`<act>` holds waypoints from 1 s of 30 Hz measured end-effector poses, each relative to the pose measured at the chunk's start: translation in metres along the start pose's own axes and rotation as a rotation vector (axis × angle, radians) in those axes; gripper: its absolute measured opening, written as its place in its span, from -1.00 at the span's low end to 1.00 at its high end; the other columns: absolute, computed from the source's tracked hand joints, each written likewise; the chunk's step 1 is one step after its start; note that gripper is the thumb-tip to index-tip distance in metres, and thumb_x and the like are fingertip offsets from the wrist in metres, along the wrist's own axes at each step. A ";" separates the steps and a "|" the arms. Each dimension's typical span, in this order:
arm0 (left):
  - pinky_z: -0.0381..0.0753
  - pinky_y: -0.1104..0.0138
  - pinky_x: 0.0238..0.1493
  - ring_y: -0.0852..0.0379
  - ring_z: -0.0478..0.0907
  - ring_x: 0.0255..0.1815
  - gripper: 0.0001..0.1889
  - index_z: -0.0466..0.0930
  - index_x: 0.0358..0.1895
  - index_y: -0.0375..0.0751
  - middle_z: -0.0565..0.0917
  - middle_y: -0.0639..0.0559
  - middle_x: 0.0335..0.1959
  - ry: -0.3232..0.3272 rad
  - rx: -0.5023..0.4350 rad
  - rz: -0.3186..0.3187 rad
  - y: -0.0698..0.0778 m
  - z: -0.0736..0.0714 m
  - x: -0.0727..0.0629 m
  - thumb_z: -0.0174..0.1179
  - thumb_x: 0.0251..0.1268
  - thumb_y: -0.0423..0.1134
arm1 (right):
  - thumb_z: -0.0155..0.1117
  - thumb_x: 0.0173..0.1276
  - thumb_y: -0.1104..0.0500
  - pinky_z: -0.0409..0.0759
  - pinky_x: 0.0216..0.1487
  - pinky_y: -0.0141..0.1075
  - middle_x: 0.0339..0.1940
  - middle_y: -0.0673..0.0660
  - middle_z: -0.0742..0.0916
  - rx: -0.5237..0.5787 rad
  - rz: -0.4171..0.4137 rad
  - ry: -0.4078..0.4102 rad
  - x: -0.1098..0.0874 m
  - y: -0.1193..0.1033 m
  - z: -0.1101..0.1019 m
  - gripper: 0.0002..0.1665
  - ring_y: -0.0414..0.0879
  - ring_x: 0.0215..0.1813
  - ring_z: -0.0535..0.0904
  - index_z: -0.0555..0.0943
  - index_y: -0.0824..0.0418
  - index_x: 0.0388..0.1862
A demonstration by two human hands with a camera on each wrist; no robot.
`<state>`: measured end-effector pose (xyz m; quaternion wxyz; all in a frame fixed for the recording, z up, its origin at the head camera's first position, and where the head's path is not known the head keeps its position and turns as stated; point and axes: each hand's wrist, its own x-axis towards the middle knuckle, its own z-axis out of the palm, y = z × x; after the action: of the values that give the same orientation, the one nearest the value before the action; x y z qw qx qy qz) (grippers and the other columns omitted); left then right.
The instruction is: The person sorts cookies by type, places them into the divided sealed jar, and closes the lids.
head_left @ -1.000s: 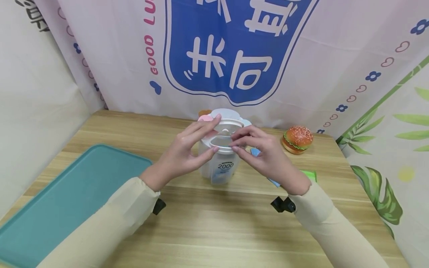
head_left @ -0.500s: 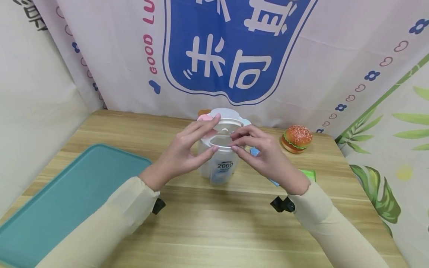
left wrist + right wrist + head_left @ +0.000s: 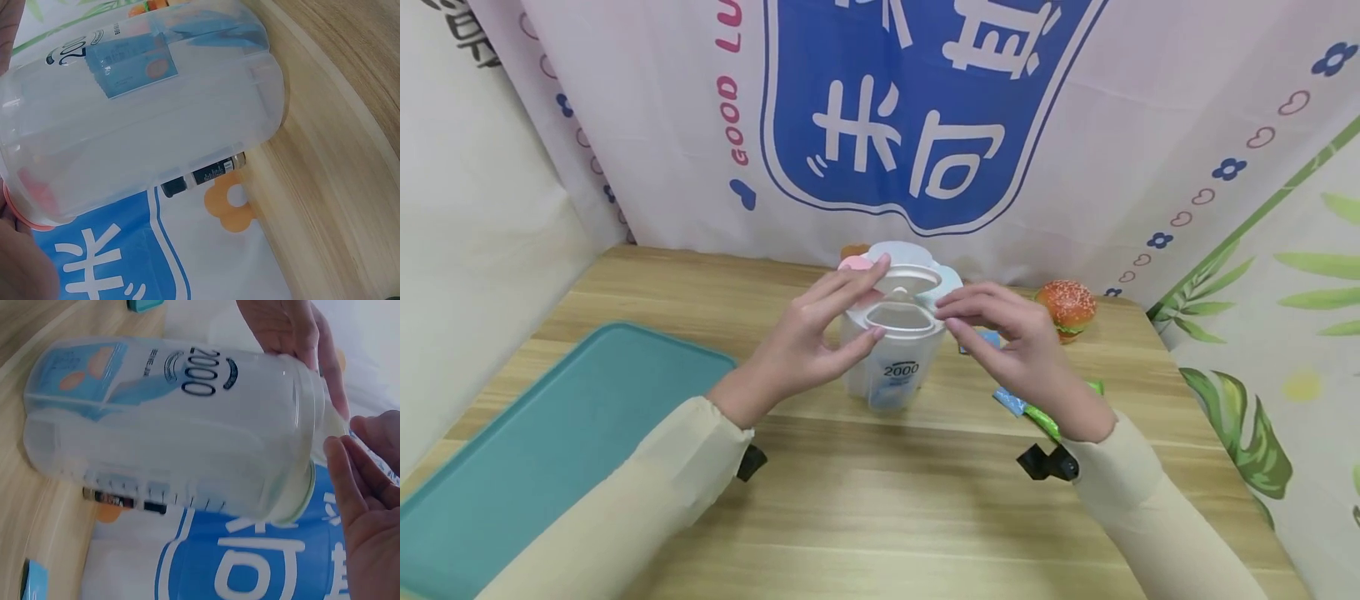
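Note:
A clear plastic storage container point(image 3: 898, 375) printed "2000" stands upright on the table, with blue packets point(image 3: 134, 65) inside. One clear flap point(image 3: 910, 279) of its lid is raised over an opening; its other flaps are pastel coloured. My left hand point(image 3: 805, 333) holds the lid from the left, thumb at the front rim and fingers beside the raised flap. My right hand point(image 3: 1015, 342) is at the right of the opening, fingertips close to the rim and a gap between thumb and fingers. In the right wrist view nothing shows in that gap.
A teal tray point(image 3: 617, 417) lies at the left. Right of the container are blue packets point(image 3: 1009, 402), a green packet point(image 3: 1043, 422) and a toy burger point(image 3: 1067, 308). Behind the container lies a small dark bottle point(image 3: 212, 172). A printed curtain point(image 3: 677, 167) hangs at the back.
My right hand has moved right, away from the front middle of the lid's opening, uncovering the blue and green packets. My left hand and the container stay in place.

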<state>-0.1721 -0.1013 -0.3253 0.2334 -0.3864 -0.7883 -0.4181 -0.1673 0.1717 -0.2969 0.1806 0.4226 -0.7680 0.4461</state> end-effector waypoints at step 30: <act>0.54 0.09 0.54 0.02 0.60 0.35 -0.26 0.37 0.57 -0.17 0.64 -0.09 0.36 0.000 0.002 -0.019 -0.001 -0.001 -0.002 0.41 0.33 -0.31 | 0.30 0.54 0.18 0.76 0.10 0.12 0.03 0.48 0.74 -0.431 0.777 -0.395 -0.103 0.093 -0.049 -0.54 0.23 0.02 0.72 0.63 0.58 0.14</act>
<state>-0.1721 -0.1030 -0.3265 0.2299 -0.3786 -0.7923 -0.4195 -0.1881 0.2863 -0.3877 -0.0649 0.1342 -0.9635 0.2226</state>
